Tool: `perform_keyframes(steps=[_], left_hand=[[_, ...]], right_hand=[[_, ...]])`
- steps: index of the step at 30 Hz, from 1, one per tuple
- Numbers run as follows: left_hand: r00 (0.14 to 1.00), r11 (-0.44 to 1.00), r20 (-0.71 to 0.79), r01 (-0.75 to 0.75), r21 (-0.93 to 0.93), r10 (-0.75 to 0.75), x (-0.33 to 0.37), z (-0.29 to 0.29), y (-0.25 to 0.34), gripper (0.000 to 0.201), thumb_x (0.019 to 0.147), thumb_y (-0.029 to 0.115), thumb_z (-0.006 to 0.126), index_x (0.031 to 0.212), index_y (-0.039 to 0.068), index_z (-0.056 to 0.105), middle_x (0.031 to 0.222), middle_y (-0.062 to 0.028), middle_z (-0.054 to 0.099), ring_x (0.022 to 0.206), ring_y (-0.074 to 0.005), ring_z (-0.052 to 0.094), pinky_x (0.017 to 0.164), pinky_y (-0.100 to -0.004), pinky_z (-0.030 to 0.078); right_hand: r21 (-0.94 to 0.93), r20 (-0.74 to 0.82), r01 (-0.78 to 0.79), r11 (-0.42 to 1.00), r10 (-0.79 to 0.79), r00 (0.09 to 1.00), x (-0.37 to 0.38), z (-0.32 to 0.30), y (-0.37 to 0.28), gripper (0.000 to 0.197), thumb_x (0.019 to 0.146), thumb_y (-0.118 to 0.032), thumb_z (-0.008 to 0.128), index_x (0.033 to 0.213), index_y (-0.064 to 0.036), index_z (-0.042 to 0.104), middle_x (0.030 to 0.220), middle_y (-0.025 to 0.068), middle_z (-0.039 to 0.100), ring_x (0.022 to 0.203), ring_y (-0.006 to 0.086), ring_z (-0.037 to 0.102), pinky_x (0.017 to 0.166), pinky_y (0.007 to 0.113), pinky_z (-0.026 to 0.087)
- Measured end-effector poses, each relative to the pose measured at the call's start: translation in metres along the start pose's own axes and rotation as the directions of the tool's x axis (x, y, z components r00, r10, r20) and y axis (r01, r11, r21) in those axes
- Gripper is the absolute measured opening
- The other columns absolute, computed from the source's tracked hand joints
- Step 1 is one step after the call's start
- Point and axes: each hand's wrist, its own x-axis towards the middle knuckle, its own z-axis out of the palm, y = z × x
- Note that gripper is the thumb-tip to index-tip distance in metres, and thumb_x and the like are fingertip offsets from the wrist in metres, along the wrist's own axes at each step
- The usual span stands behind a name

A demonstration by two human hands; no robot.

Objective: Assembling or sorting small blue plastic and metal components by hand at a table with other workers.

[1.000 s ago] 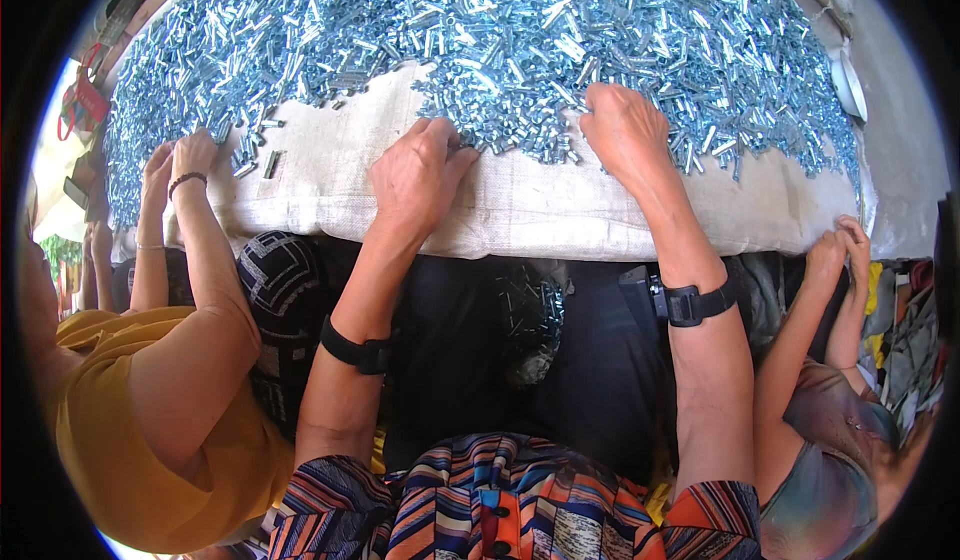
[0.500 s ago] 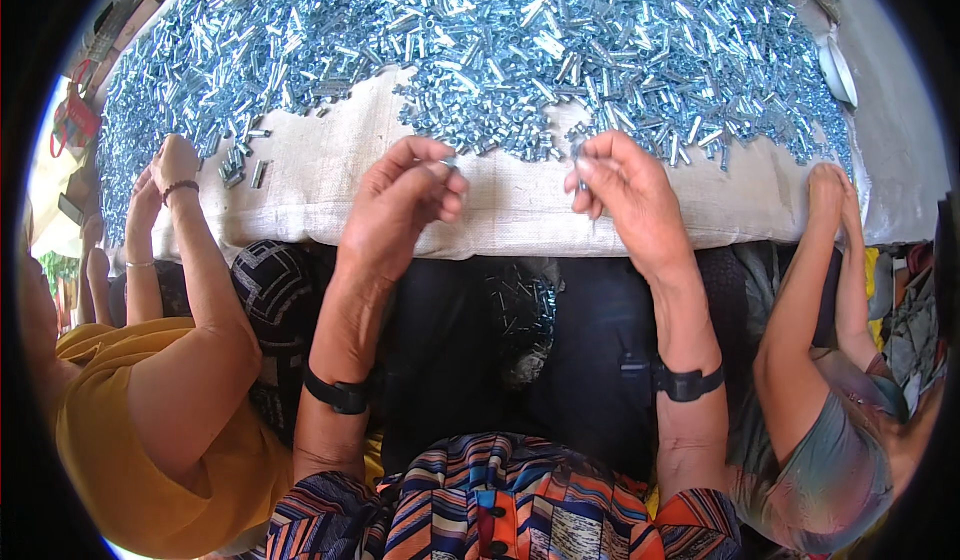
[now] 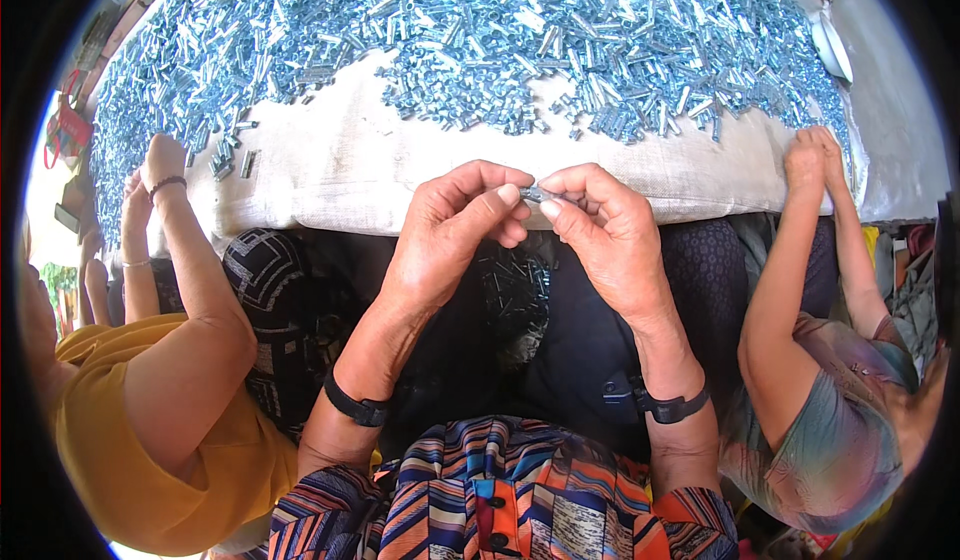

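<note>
Both hands meet fingertip to fingertip just off the near edge of the cloth-covered table (image 3: 330,175). My left hand (image 3: 455,225) is closed, thumb against forefinger, on one end of a small silvery metal piece (image 3: 535,195). On the other end, my right hand (image 3: 610,235) pinches it between thumb and fingers. Whether this is one piece or two joined cannot be made out; fingers cover much of it. Beyond my hands lies a heap of short silvery metal pieces (image 3: 465,100), spilling from a wider pile of longer tube-like ones (image 3: 640,40).
At my left, a person in a mustard top (image 3: 150,420) has hands at the table edge; another person in a grey-green top (image 3: 840,410) works at my right. Several loose tubes (image 3: 235,155) lie near the left person's hands. More metal pieces (image 3: 515,285) sit low between my knees.
My hands were apart over the cloth, each pinching a small metal piece. They have come together and nearer to me, the fingertips now meeting at the metal.
</note>
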Motion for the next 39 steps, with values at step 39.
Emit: perform_keyframes(steps=[39], left_hand=[[0.99,0.993,0.135,-0.058,0.105,0.043,-0.005,-0.007,-0.015,0.012,0.092,0.014,0.057,0.089,0.003,0.057,0.072,-0.0026,0.059,0.062,-0.0064,0.053,0.058,-0.0202,0.046]], right_hand=[[0.288,0.093,-0.062,0.956,0.036,0.995,-0.018,-0.002,0.022,0.004,0.089,-0.003,0.058,0.092,-0.0001,0.056,0.075,0.0026,0.059,0.063,0.006,0.054,0.057,0.019,0.045]])
